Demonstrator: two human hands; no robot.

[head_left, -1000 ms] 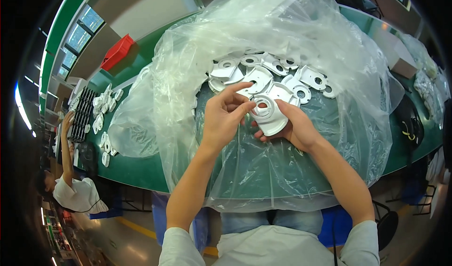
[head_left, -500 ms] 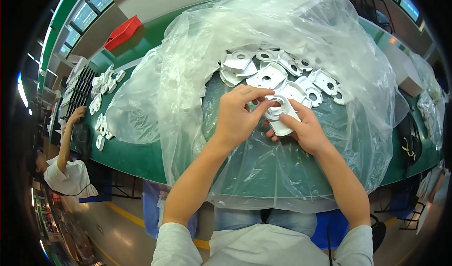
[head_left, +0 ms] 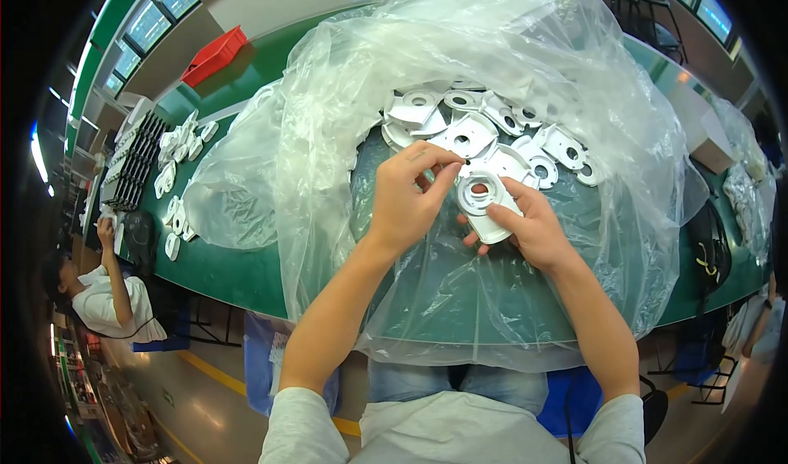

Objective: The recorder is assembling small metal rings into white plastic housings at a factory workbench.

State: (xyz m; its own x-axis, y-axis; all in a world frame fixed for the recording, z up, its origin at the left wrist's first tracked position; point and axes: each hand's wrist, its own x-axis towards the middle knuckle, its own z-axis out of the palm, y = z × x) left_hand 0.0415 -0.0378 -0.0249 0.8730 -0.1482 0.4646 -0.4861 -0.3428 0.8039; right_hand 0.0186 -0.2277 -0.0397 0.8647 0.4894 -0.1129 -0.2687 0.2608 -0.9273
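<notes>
My right hand (head_left: 533, 228) grips a white plastic part (head_left: 494, 228), a plate with a raised round ring at its upper end and a hole through the ring. The thumb lies on the plate's face, with the other fingers behind it. Just up and left of the ring is my left hand (head_left: 410, 192), its thumb and forefinger pinched together. Whatever they hold, if anything, is too small to name; a dark speck shows by the fingertips. Beyond both hands lies a pile of similar white plastic parts (head_left: 474, 132), partly inside a large clear plastic bag (head_left: 345, 62).
The bag covers much of the green table (head_left: 238, 277). A red bin (head_left: 215, 56) stands at the far left edge. More white parts (head_left: 176, 142) and a black rack (head_left: 130, 164) lie left, beside a seated co-worker (head_left: 107, 296). At right are a cardboard box (head_left: 707, 140) and a black bag (head_left: 711, 246).
My left fingertips have drawn away from the ring, up and left, so the ring's face shows fully. My right hand still holds the part. The co-worker's arm has lowered.
</notes>
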